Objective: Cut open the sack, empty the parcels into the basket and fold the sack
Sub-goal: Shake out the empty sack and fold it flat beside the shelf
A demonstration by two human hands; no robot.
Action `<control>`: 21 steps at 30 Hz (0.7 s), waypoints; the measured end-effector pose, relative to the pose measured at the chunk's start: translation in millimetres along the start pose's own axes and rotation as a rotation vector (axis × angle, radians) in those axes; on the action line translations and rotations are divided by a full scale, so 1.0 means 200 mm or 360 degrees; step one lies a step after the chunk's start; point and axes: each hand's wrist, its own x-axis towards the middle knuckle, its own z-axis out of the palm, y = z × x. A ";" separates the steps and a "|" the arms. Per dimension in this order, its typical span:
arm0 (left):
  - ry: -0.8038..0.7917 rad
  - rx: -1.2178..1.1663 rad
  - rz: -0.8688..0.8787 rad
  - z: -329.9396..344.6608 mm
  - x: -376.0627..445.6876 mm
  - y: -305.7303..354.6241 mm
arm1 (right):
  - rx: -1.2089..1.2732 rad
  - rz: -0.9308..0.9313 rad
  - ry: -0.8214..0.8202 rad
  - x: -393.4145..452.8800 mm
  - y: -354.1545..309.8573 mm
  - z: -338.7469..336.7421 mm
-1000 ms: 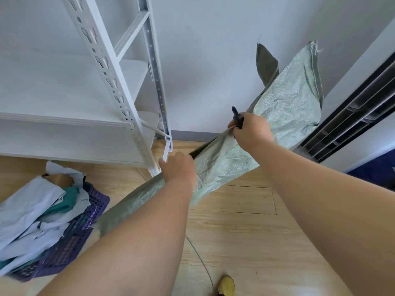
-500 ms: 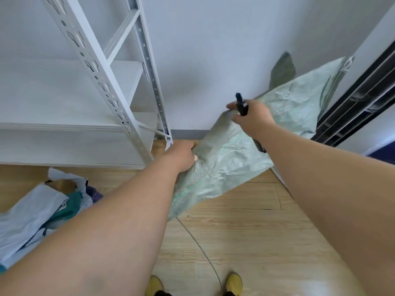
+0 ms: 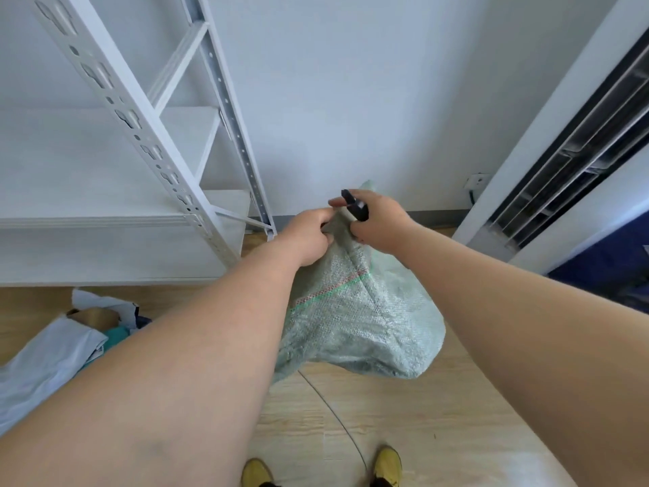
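Coarse woven plastic sack (image 3: 354, 321); matt wood-grain floor (image 3: 404, 416)

storeroom: bare white metal shelving (image 3: 147, 142), parcels (image 3: 45, 360) on floor

Both bare forearms extend forward and converge ahead of the body. Left hand (image 3: 309, 237): back of hand up, fingers curled under, gripping the sack (image 3: 358, 321) at its gathered top edge. Right hand (image 3: 381, 224): just beside the left, nearly touching it, fingers curled onto the same edge while holding a black tool (image 3: 355, 204) that projects above the knuckles. Feet in yellow shoes (image 3: 388, 463) below.
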 end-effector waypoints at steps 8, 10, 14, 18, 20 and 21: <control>0.0189 -0.0293 -0.0289 -0.06 0.02 -0.05 | 0.0107 0.0318 0.0256 -0.02 0.01 -0.04; 0.0544 -0.0593 -0.0420 -0.10 0.03 -0.07 | 0.0059 0.0450 0.0240 -0.06 0.05 -0.05; 0.0557 -0.0861 -0.0511 -0.19 0.06 -0.07 | 0.0233 0.0856 0.0194 -0.18 0.20 0.00; 0.0780 -0.0928 -0.0547 -0.27 0.11 0.01 | 0.0428 0.1166 0.0274 -0.27 0.27 0.05; 0.0934 -0.0986 -0.0595 -0.31 0.12 0.06 | 0.0463 0.1286 0.0327 -0.32 0.29 0.06; 0.0994 -0.1051 -0.0614 -0.32 0.13 0.08 | 0.0474 0.1320 0.0351 -0.33 0.31 0.06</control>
